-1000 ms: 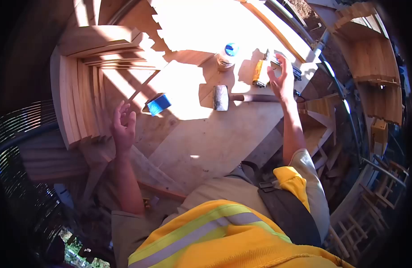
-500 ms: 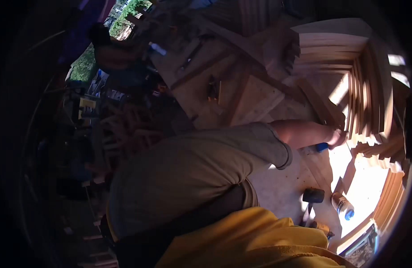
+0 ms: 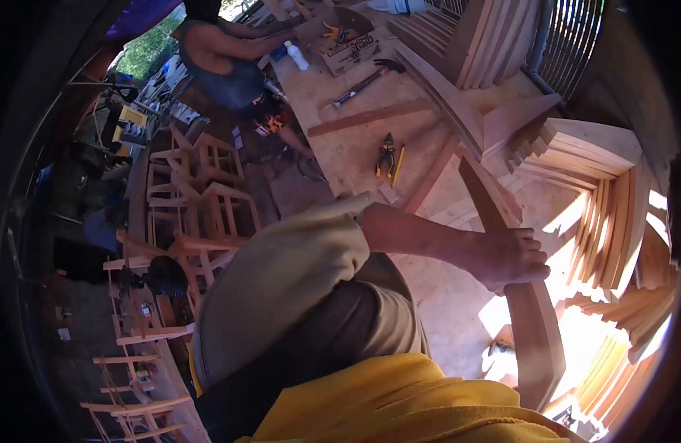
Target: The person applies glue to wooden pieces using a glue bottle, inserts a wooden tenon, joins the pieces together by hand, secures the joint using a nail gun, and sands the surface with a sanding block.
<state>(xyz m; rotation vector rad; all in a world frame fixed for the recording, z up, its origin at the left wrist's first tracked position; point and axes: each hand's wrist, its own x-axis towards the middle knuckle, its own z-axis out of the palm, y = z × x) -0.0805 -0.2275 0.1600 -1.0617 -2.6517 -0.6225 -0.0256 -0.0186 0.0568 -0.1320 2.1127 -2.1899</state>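
Observation:
My left hand (image 3: 507, 258) is wrapped round a curved, flat wooden piece (image 3: 534, 340), which slants over the workbench (image 3: 451, 295) at the right. The fingers are closed over its middle part. Beside the piece, to the right, stands a stack of similar shaped wooden parts (image 3: 603, 229), partly in bright sun. Pliers with dark and yellow handles (image 3: 385, 159) lie on the bench beyond my forearm, next to a thin yellow stick (image 3: 399, 165). My right hand is outside the view.
A co-worker (image 3: 226, 63) stands across the bench at the upper left, near a white bottle (image 3: 297, 55) and a printed cardboard piece (image 3: 344, 48). A long-handled tool (image 3: 359, 88) lies on the bench. Wooden frames (image 3: 218, 210) stand at the left; more stacked parts (image 3: 495, 44) are behind.
The view has swung left, bringing the co-worker and frames into sight. My left hand, open and raised earlier, has taken hold of a wooden piece. My right hand has left the view.

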